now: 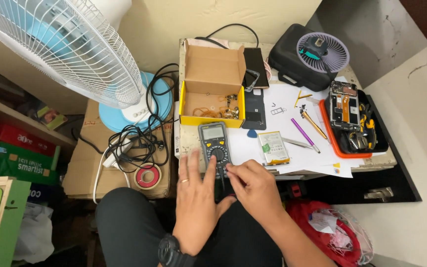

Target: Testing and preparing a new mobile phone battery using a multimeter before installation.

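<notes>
Head view
Multimeter: a grey and yellow digital multimeter lies flat near the front edge of the small white worktable, centre of the frame, display toward the top.
Left hand: the left hand rests palm down, fingers spread and released, at lower centre; the fingertips reach the meter's lower left side and the index finger lies toward the rotary dial. It grasps nothing. A ring sits on one finger and a black wristwatch on the wrist.
Right hand: the right hand, just right of the meter's lower end, has its fingers curled and pinched at the meter's bottom edge; what they pinch cannot be told.
Behind the meter: an open yellow cardboard box holding small loose parts, touching or just beside the meter's top.
Right of the meter: a flat phone battery, then tweezers and a purple pen.
Far right: an orange tray with an opened phone.
Upper right: a small purple desk fan on a black case.
Upper left: a large white pedestal fan.
</notes>
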